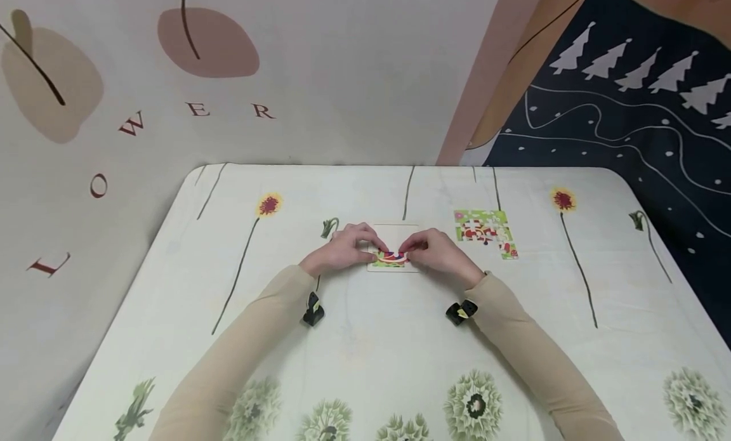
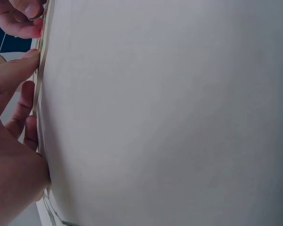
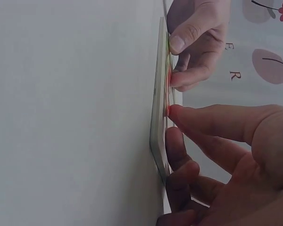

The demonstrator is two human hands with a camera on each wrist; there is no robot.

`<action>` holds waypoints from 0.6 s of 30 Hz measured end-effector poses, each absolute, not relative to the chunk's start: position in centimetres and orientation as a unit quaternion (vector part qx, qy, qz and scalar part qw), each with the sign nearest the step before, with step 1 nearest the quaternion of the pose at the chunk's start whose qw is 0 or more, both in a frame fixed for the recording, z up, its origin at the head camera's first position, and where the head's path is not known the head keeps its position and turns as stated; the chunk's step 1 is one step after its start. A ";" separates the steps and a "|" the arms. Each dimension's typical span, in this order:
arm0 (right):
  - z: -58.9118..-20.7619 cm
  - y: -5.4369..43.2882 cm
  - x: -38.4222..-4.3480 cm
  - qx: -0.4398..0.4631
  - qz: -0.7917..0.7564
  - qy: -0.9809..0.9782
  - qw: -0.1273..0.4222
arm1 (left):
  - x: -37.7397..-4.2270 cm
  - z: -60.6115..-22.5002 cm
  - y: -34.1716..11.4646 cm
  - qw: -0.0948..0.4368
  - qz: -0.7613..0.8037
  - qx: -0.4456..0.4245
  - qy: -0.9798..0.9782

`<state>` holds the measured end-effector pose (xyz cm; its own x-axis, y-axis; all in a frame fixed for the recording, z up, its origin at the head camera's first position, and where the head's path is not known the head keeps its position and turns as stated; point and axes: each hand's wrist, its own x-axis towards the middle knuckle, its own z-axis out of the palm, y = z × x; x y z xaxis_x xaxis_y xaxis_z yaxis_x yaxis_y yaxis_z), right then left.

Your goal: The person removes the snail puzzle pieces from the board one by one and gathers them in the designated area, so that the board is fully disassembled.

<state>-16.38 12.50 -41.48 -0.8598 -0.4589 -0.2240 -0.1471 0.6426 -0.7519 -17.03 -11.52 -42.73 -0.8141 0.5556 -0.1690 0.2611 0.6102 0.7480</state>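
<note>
A small group of joined jigsaw puzzle pieces [image 1: 390, 258], green, red and white with some blue, lies on a thin pale puzzle board [image 1: 394, 231]. My left hand [image 1: 348, 246] rests at the left of these pieces, its thumb and index fingertips pressing on them. From the other side my right hand [image 1: 440, 254] pinches a puzzle piece with red on it, thumb and index finger at the group's right end. Seen from the right wrist, the board [image 3: 156, 108] lies edge-on and the right fingertips touch the red edge; the piece itself is mostly hidden.
To the right of the hands lies another cluster of puzzle pieces [image 1: 480, 226], partly joined, with gaps between some. The white tablecloth [image 1: 365, 339] is printed with flowers. A pale wall [image 1: 354, 79] stands behind the table, and a dark printed cloth [image 1: 617, 111] hangs at the right.
</note>
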 end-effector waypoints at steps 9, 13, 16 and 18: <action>-41.3 12.2 -15.9 -0.152 -0.388 0.888 0.195 | -17.1 -42.7 -11.5 0.197 0.378 0.230 0.875; -41.1 12.0 -15.6 -0.144 -0.384 0.892 0.192 | -17.1 -42.8 -11.4 0.198 0.375 0.232 0.875; -40.9 11.9 -15.4 -0.142 -0.383 0.892 0.194 | -17.1 -42.7 -11.4 0.199 0.375 0.232 0.875; -40.8 11.9 -15.4 -0.144 -0.383 0.892 0.193 | -17.0 -42.6 -11.4 0.200 0.377 0.231 0.874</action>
<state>-15.35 11.89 -40.84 -0.8841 -0.4052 -0.2326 -0.1100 0.6644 -0.7392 -17.02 -11.40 -42.62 -0.8137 0.5543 -0.1751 0.2532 0.6091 0.7516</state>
